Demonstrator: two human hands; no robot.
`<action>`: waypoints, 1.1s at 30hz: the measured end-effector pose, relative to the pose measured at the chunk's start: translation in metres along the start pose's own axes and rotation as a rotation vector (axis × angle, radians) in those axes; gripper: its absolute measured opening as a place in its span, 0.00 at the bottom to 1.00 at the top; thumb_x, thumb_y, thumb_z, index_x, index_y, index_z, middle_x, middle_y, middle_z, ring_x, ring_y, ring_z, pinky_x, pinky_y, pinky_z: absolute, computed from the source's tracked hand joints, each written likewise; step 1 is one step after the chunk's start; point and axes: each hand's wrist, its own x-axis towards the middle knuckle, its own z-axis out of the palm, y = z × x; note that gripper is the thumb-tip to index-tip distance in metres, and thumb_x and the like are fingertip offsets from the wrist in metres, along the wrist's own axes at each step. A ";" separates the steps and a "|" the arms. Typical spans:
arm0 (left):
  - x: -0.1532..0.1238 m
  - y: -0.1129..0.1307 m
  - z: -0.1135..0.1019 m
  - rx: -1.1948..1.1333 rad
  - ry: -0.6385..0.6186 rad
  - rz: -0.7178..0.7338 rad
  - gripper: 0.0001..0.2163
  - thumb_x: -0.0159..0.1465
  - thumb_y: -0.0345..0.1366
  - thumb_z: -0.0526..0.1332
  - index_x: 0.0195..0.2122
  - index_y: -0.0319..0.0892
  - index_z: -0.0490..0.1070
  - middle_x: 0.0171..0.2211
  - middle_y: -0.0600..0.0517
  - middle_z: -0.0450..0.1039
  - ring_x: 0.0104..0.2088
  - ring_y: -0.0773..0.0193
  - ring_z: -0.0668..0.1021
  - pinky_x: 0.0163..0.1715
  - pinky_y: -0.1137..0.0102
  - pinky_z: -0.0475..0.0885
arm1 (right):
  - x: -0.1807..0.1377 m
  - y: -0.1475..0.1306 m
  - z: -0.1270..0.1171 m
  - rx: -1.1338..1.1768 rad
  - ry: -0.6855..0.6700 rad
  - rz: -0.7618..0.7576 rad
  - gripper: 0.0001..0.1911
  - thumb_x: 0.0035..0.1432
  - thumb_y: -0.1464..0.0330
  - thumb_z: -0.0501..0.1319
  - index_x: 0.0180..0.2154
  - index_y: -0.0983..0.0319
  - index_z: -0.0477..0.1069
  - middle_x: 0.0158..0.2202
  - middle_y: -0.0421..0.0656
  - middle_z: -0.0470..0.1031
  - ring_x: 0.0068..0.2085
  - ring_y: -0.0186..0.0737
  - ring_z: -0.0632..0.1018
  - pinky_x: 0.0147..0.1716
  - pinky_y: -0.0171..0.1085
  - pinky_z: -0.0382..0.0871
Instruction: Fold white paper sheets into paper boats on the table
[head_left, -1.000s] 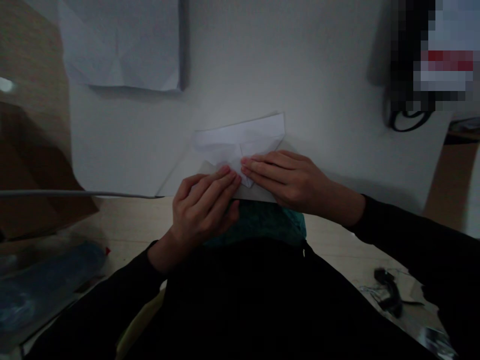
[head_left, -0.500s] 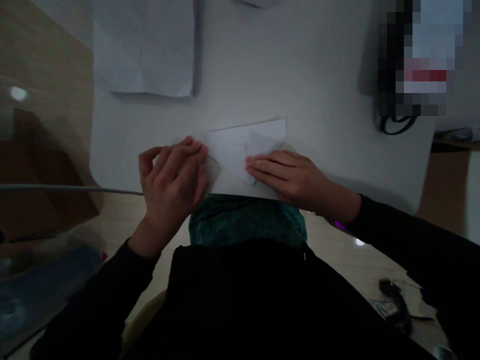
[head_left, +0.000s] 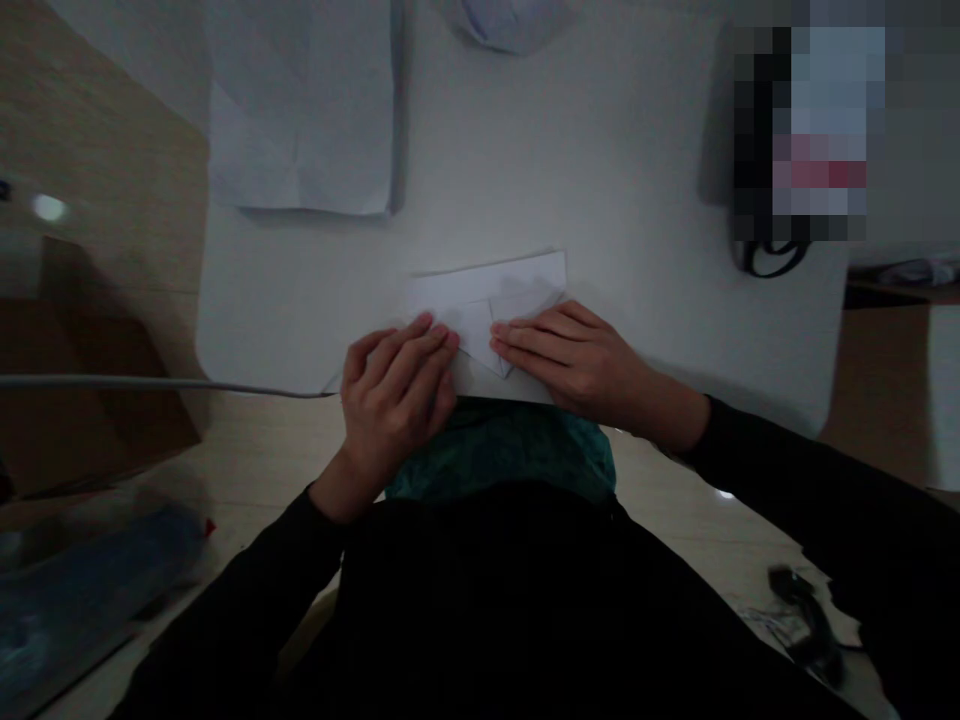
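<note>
A folded sheet of white paper [head_left: 480, 285] lies near the front edge of the white table, with a long straight top edge and a point toward me. My right hand [head_left: 574, 350] has its fingers pressed together on a folded flap at the paper's right side. My left hand [head_left: 397, 380] is closed, fingers bent and fingertips on the paper's lower left edge; its thumb is tucked close to the fingers. Both hands hold the paper against the table. The layers beneath my fingers are hidden.
A stack of larger white sheets [head_left: 307, 120] lies at the back left. Another pale paper piece [head_left: 510, 25] is at the top middle. A blurred-out object with a black strap [head_left: 780, 262] stands at the right. A grey cable [head_left: 165, 380] runs to the table's left front edge.
My left hand has moved right along the paper, from its left corner to its lower left edge. My right hand stays on the flap. The view has shifted slightly.
</note>
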 end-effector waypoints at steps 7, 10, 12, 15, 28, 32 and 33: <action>0.015 -0.001 -0.015 0.124 -0.053 -0.211 0.18 0.70 0.36 0.59 0.60 0.43 0.69 0.66 0.43 0.70 0.65 0.49 0.72 0.60 0.51 0.67 | 0.009 -0.040 0.009 -0.282 -0.009 0.203 0.21 0.68 0.72 0.54 0.58 0.72 0.73 0.56 0.58 0.78 0.57 0.56 0.75 0.57 0.60 0.61; 0.017 0.021 -0.010 0.021 -0.085 -0.070 0.19 0.70 0.33 0.57 0.62 0.40 0.67 0.61 0.42 0.74 0.59 0.52 0.77 0.55 0.58 0.70 | 0.025 -0.055 0.007 -0.390 -0.037 0.337 0.21 0.68 0.74 0.53 0.55 0.79 0.74 0.51 0.63 0.79 0.51 0.55 0.77 0.49 0.52 0.69; 0.019 0.033 -0.005 -0.024 -0.140 -0.011 0.20 0.70 0.31 0.57 0.63 0.35 0.66 0.59 0.40 0.76 0.57 0.54 0.78 0.56 0.60 0.70 | 0.036 -0.056 -0.002 -0.343 -0.119 0.437 0.18 0.67 0.75 0.53 0.52 0.77 0.76 0.46 0.61 0.79 0.46 0.53 0.77 0.45 0.48 0.71; 0.023 0.041 0.001 -0.035 -0.197 -0.045 0.20 0.71 0.33 0.56 0.64 0.34 0.66 0.62 0.40 0.74 0.61 0.52 0.75 0.60 0.57 0.67 | 0.045 -0.042 -0.023 -0.145 -0.213 0.487 0.17 0.65 0.78 0.53 0.45 0.75 0.79 0.41 0.58 0.79 0.45 0.51 0.77 0.46 0.46 0.73; 0.045 0.027 0.009 -0.071 -0.136 -0.301 0.22 0.71 0.33 0.56 0.66 0.49 0.67 0.62 0.44 0.74 0.63 0.38 0.71 0.61 0.35 0.52 | 0.037 0.045 -0.014 -0.031 -0.088 0.119 0.26 0.67 0.76 0.52 0.65 0.62 0.66 0.59 0.51 0.75 0.58 0.51 0.69 0.56 0.52 0.61; 0.051 0.028 0.014 -0.067 -0.160 -0.342 0.22 0.73 0.37 0.54 0.68 0.49 0.65 0.66 0.43 0.69 0.62 0.38 0.70 0.60 0.34 0.50 | 0.049 0.045 -0.011 -0.118 -0.079 0.174 0.25 0.69 0.75 0.51 0.65 0.62 0.65 0.54 0.52 0.74 0.57 0.54 0.68 0.55 0.54 0.60; 0.053 0.028 0.015 -0.050 -0.180 -0.347 0.21 0.74 0.39 0.53 0.67 0.50 0.65 0.67 0.44 0.68 0.63 0.38 0.70 0.60 0.34 0.50 | 0.052 0.045 -0.009 -0.128 -0.080 0.189 0.25 0.69 0.74 0.51 0.65 0.63 0.64 0.54 0.53 0.74 0.56 0.55 0.68 0.55 0.54 0.60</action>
